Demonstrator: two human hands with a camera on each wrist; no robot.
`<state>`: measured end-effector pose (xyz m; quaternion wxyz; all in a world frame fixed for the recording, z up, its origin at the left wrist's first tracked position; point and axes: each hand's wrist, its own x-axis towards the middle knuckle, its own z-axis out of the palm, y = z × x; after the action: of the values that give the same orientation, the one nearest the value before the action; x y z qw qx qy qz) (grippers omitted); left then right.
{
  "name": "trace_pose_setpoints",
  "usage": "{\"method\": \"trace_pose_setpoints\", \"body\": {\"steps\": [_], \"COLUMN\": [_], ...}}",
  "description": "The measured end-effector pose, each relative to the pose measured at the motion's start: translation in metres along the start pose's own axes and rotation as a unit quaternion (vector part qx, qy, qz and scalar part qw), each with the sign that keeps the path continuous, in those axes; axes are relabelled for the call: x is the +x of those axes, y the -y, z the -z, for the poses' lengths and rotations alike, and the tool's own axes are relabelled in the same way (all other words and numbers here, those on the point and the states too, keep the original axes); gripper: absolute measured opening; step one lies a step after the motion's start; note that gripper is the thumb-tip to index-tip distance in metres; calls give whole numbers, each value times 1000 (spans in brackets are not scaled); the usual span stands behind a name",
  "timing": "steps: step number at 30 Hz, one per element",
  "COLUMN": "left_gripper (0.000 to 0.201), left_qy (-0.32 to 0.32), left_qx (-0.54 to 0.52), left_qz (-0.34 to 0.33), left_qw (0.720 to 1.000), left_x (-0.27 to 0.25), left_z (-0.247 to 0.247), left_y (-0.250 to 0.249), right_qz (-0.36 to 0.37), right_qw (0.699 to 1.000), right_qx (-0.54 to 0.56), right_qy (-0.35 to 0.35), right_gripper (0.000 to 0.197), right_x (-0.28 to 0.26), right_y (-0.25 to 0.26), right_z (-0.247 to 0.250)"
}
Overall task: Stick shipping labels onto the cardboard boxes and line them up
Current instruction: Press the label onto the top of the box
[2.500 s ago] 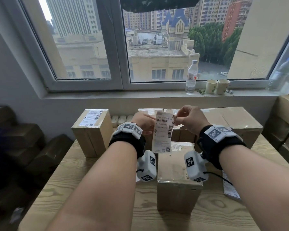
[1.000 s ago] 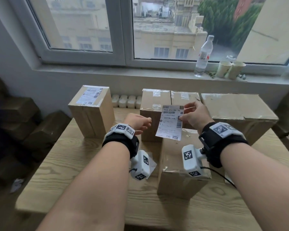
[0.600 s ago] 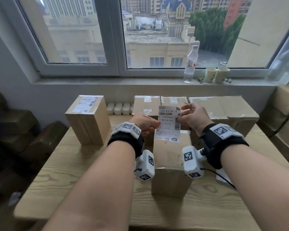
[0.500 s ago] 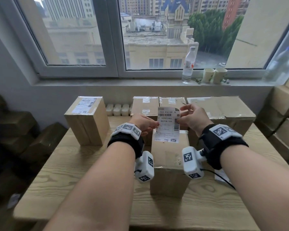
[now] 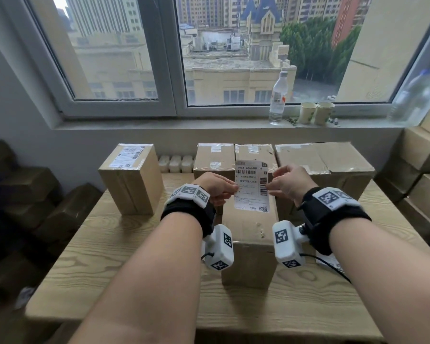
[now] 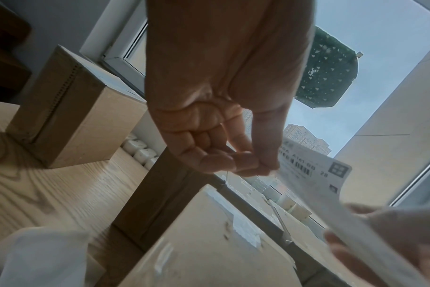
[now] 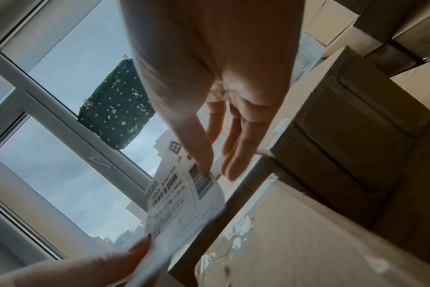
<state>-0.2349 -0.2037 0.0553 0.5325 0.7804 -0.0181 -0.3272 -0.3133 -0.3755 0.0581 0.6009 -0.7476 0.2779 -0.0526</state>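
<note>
I hold a white shipping label [image 5: 251,186] upright by its two side edges, just above the far end of a plain cardboard box [image 5: 250,234] standing in the middle of the wooden table [image 5: 114,256]. My left hand [image 5: 235,189] pinches the label's left edge [image 6: 314,180] between thumb and curled fingers [image 6: 260,165]. My right hand [image 5: 269,187] pinches the right edge by the barcode [image 7: 184,203], thumb [image 7: 204,163] in front. A labelled box [image 5: 132,177] stands at the back left. Two unlabelled boxes [image 5: 215,157] and a wide box [image 5: 323,160] stand behind.
A water bottle [image 5: 278,98] and two paper cups [image 5: 315,112] stand on the windowsill. More cartons are stacked at the right [image 5: 422,170] and on the floor at the left [image 5: 23,194]. Loose label sheets [image 5: 330,263] lie under my right forearm.
One second ago only my right hand held the label; my left hand has since come in and taken its left edge. The label now hangs squarer over the box.
</note>
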Motion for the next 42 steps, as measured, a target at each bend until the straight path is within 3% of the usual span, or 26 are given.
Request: {"method": "trace_pose_setpoints", "body": {"steps": [3,7,19,31,42], "left_gripper": [15,17,31,34,36], "left_qy": [-7,-24,-12,-78,-75], "left_qx": [2,22,46,160,225], "left_qz": [5,2,7,-37,-28], "left_qw": [1000,999,999,983,971], "left_x": [-1,-1,0,7,11], "left_z": [-4,-11,-19,-26,-27], "left_y": [8,20,32,34,31], "right_qz": [-39,-33,-55,-39,-46], "right_qw": [998,997,995,983,975], "right_qx": [-24,-75,-81,-170,-208], "right_qy": [37,1,-6,-55,-68], "right_gripper": [22,23,22,18,8], "right_x": [-6,-6,-5,-1,5], "right_y": [-9,-22,-43,-45,-45], "right_z": [0,-5,-15,-21,-23]}}
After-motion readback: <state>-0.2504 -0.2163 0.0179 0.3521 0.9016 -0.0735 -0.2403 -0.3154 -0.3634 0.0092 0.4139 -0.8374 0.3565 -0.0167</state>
